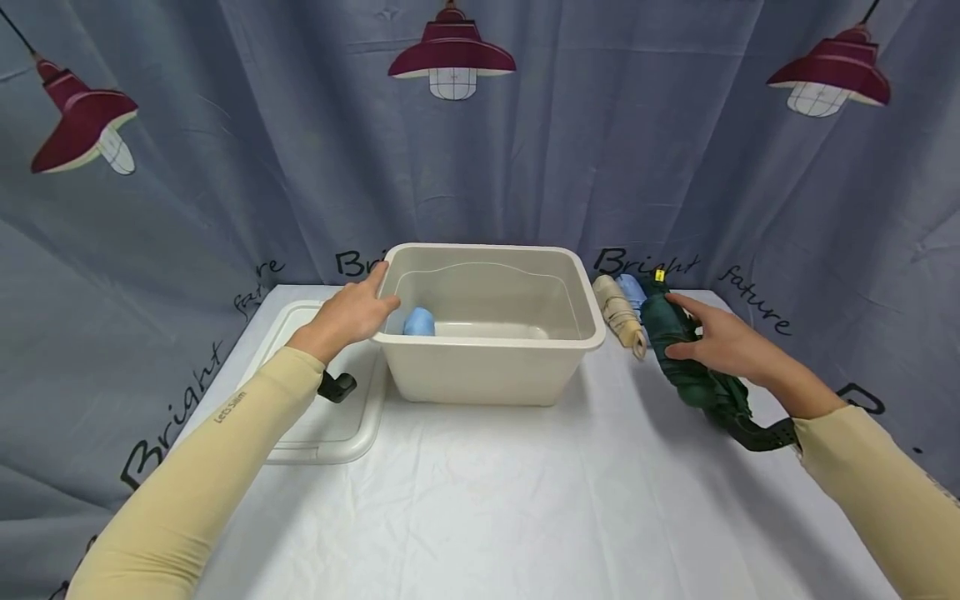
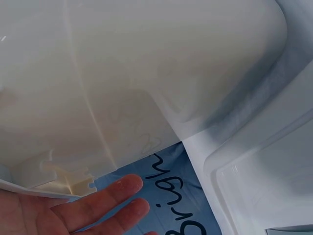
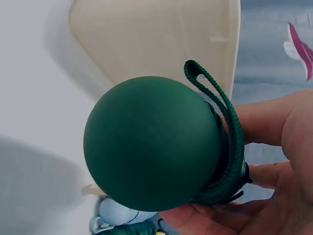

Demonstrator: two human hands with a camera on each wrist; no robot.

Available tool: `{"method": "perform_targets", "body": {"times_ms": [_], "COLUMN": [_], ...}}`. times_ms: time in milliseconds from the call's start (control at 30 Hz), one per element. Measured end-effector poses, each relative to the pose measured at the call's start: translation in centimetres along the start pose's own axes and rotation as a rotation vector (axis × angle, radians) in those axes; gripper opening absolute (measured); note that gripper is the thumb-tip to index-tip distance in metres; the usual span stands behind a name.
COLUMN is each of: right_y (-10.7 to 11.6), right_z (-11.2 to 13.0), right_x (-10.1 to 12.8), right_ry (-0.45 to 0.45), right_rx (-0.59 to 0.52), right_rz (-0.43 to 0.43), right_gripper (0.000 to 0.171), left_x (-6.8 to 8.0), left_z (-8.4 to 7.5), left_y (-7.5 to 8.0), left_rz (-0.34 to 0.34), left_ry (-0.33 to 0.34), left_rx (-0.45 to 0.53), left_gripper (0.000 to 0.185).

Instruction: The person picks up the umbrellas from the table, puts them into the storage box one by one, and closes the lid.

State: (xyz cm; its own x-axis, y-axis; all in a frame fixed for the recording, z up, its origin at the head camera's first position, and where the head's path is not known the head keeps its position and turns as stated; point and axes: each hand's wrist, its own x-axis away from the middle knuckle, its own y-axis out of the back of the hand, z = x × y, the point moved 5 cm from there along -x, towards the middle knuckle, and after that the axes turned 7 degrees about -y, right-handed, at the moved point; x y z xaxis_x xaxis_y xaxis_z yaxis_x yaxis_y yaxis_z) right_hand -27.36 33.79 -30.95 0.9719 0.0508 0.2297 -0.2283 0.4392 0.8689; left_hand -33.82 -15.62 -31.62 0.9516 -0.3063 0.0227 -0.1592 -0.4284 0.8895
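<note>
while left grip (image 1: pixel 352 312), fingers extended, touches bin (image 1: pixel 487 372), right grip (image 1: pixel 723 340) clasps green umbrella (image 3: pixel 151 142).

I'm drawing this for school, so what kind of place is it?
Probably a little indoor work spot, though anything beyond the curtain is hidden. That curtain, printed with red lamps, hangs behind and beside a white-topped table, where a plastic tub stands.
</note>
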Motion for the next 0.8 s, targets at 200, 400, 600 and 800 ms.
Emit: {"method": "perform_targets", "body": {"times_ms": [200,400,600,800], "right_y": [1.0,2.1,2.7,3.2], "right_z": [1.9,3.8,5.6,8.4], "right_x": [0.4,0.3,0.0,-0.7], "right_ry": [0.022,0.024,0.029,0.069], "right_rx": [-0.004,-0.009,-0.049,-0.134], "right_rz": [-0.030,-0.049,-0.051,-0.006], "right_gripper": [0.096,0.098,0.096,0.093], "left_x": [0.0,0.2,0.2,0.1], "left_z": [0.0,0.0,0.0,0.0], "left_y": [0.1,0.3,0.1,0.0], "left_rz": [-0.007,-0.007,-0.003,0.001], "left_ry": [-0.006,0.001,0.002,0.006], "left_rx": [-0.002,0.006,0.006,-0.005], "left_gripper": [0.076,0.077,0.076,0.077]}}
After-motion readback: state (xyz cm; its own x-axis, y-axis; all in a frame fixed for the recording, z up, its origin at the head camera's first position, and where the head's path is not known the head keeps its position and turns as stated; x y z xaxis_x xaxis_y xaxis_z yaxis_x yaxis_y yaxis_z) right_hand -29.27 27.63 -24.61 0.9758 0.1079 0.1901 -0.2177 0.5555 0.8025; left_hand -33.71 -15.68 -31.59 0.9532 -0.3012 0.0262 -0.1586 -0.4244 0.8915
